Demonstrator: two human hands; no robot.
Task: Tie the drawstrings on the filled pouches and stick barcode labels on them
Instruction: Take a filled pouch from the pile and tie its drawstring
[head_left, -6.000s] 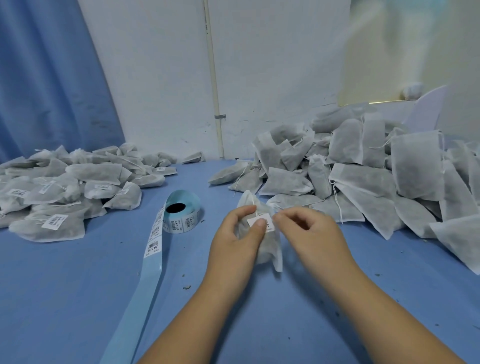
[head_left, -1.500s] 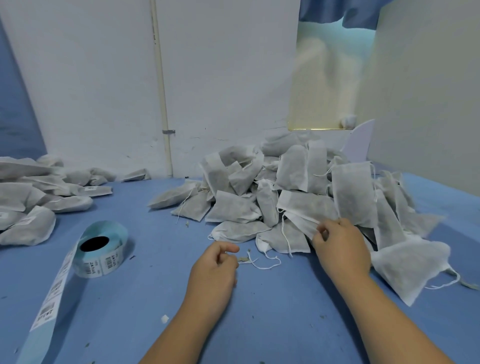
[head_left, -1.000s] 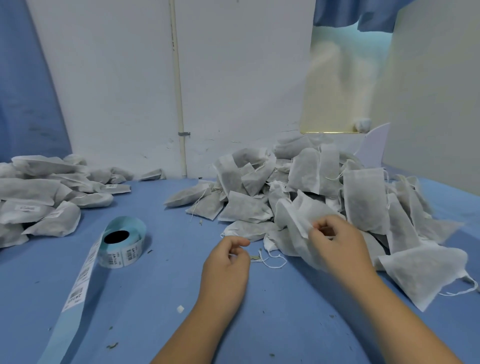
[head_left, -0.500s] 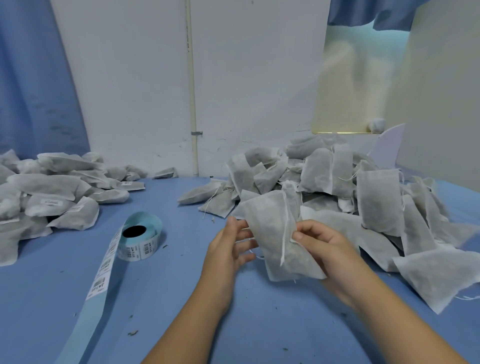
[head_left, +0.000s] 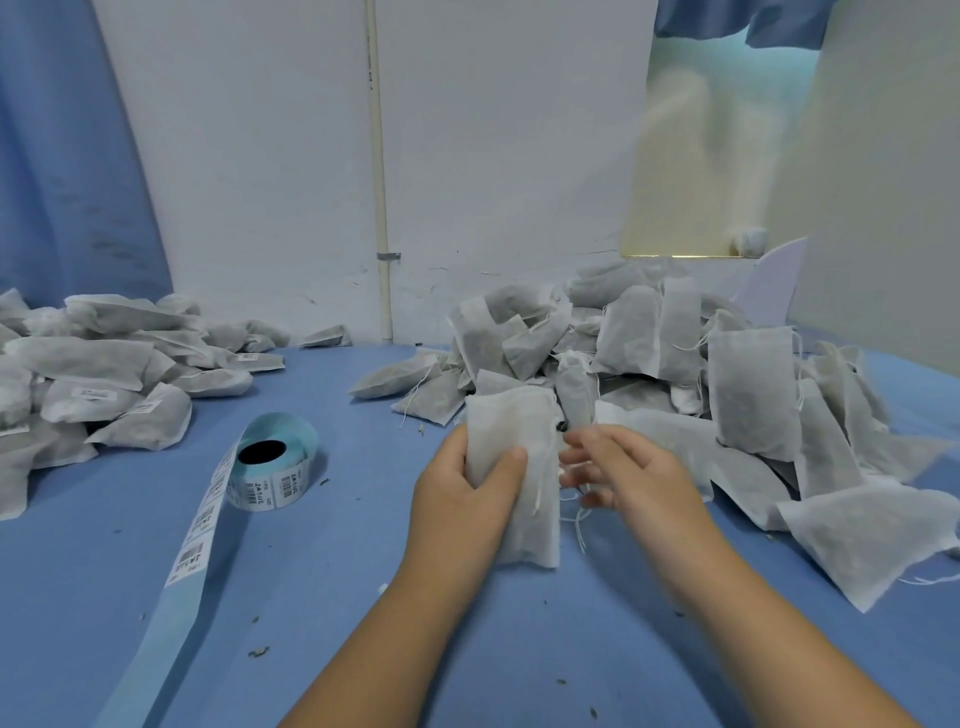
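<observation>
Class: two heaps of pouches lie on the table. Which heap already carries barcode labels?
The left heap: white labels show on several of its pouches. The right heap shows none.

A single wide-angle view, worn on the person's head, looks forward and down from over the near edge of the blue worktop (head_left: 322, 597) toward the white wall (head_left: 493, 156) along its far edge. The forearms enter from the bottom. The left hand (head_left: 462, 499), gripping a pouch (head_left: 511, 457), and the right hand (head_left: 623, 473) sit close under the lens at mid-frame. The view spans a labelled heap (head_left: 104, 395) at the left edge and a larger heap (head_left: 748, 384) at the far right.
</observation>
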